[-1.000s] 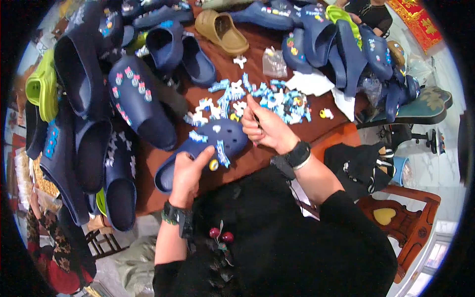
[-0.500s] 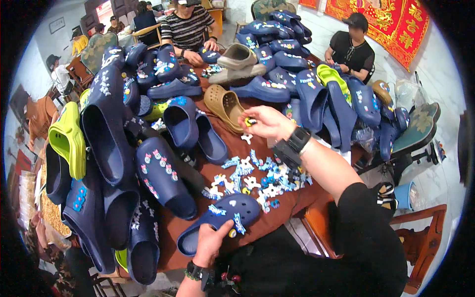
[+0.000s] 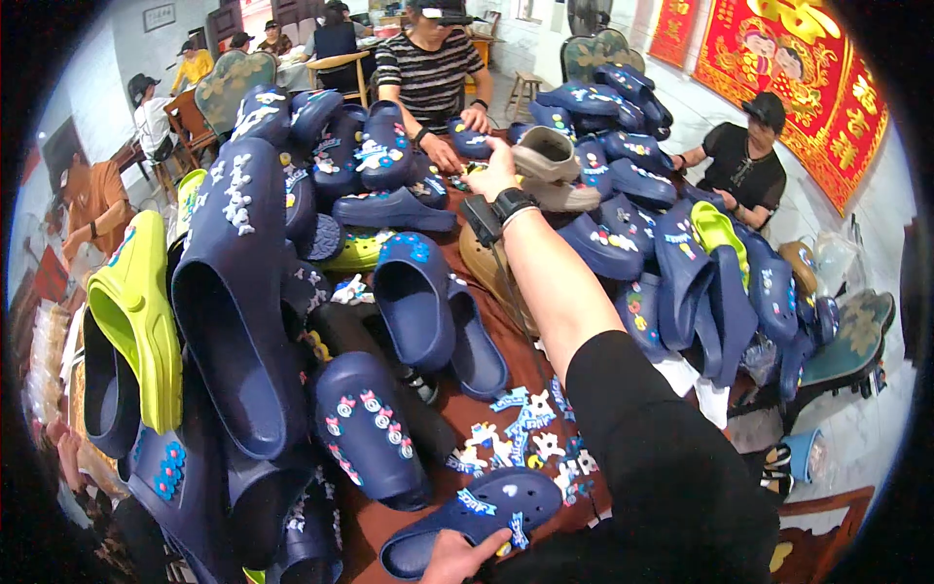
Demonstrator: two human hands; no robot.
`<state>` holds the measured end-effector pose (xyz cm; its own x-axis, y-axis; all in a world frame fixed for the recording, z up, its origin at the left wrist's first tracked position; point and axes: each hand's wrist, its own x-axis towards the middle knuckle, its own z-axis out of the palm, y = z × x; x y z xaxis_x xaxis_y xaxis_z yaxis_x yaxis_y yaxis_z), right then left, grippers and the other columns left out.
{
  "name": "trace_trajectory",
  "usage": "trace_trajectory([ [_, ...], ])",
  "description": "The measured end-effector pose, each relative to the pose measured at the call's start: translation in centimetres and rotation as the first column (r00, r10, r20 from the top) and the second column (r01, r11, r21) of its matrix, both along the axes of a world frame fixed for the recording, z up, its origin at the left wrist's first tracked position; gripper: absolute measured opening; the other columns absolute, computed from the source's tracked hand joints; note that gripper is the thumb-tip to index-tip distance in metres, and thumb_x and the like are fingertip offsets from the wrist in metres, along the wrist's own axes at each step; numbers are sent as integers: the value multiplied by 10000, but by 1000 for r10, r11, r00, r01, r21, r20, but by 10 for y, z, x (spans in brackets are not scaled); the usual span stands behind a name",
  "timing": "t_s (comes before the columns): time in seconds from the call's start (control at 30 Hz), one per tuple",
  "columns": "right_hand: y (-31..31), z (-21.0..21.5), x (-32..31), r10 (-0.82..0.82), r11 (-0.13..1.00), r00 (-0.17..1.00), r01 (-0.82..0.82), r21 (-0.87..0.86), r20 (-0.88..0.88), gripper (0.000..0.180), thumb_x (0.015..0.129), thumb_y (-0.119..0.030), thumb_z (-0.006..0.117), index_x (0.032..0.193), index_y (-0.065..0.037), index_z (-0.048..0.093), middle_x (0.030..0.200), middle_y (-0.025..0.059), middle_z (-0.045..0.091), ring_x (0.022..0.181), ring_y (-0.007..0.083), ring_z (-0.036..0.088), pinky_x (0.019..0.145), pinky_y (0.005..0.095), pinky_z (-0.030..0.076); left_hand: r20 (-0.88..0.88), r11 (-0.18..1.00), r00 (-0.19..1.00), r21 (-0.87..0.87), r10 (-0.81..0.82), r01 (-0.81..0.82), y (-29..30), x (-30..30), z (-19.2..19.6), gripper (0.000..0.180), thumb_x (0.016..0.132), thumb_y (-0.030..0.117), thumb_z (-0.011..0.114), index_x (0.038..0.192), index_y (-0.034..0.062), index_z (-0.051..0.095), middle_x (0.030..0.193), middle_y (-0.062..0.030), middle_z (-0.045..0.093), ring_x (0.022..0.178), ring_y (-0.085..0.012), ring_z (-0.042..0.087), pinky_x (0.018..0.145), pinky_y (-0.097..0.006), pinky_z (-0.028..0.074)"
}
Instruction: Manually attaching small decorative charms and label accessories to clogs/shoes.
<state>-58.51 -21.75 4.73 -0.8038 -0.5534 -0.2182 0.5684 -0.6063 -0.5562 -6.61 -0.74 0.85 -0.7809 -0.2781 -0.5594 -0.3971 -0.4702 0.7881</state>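
Observation:
At the near edge my left hand [image 3: 461, 559] is closed on a navy clog [image 3: 477, 506], its thumb on the upper beside blue-and-white letter charms. My right hand [image 3: 493, 173] reaches far across the table, fingers bent down and drawn together at a small heap of charms [image 3: 457, 182]. What lies between those fingertips, if anything, is hidden. Just beyond, a co-worker's hands [image 3: 457, 146] are by the same heap and another navy clog [image 3: 471, 138]. Loose white, blue and yellow charms [image 3: 516, 433] lie on the brown tablecloth past my clog.
Navy clogs [image 3: 233, 331] with charms are piled high on the left, with a lime clog [image 3: 136, 311] among them. More clogs [image 3: 686, 263] crowd the right. A grey clog [image 3: 545, 154] and a tan clog [image 3: 486, 261] stand near my right forearm. Another person [image 3: 747, 161] sits at right.
My right hand has moved from beside the tan clog, where it pinched a small yellow-and-black charm, farther out to the heap by the co-worker. My left hand still holds the navy clog. The view has shifted.

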Motion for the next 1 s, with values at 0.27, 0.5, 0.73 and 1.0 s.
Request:
trace_trajectory([
  [0.27, 100, -2, -80, 144, 523, 367, 760, 386, -919, 531, 763, 39, 642, 1260, 21, 455, 1125, 160, 577, 1046, 280, 580, 983, 367, 447, -122, 970, 969, -141, -217, 199, 10, -17, -3, 441, 819, 205, 756, 1173, -10, 604, 1078, -82, 667, 981, -163, 608, 892, -319, 473],
  [0.5, 209, 57, 75, 360, 911, 806, -197, 361, -469, 231, 904, -239, 645, 1008, -33, 626, 1014, 101, 648, 939, 212, 633, 847, 335, 508, -93, 976, 994, -215, -53, 32, 22, -12, 0, 311, 800, 169, 773, 1053, 15, 677, 998, -39, 692, 885, -127, 630, 831, -299, 497],
  [0.73, 364, 83, 248, 639, 750, 253, 5, 662, -726, 201, 901, -133, 677, 1048, -16, 604, 974, 13, 645, 875, 71, 602, 763, 222, 498, -93, 946, 993, -311, 72, -98, 25, -22, 9, 306, 834, 196, 735, 1048, -15, 675, 969, -53, 697, 840, -149, 647, 801, -314, 502],
  [1.0, 408, -23, 398, 559, 806, -82, 287, 518, -825, 553, 646, -251, 830, 1054, -27, 530, 1030, 125, 516, 995, 341, 527, 858, 421, 448, -114, 948, 980, -259, 161, -186, 25, -22, -8, 233, 852, 171, 735, 927, -43, 681, 906, -70, 695, 772, -107, 637, 693, -250, 493],
])
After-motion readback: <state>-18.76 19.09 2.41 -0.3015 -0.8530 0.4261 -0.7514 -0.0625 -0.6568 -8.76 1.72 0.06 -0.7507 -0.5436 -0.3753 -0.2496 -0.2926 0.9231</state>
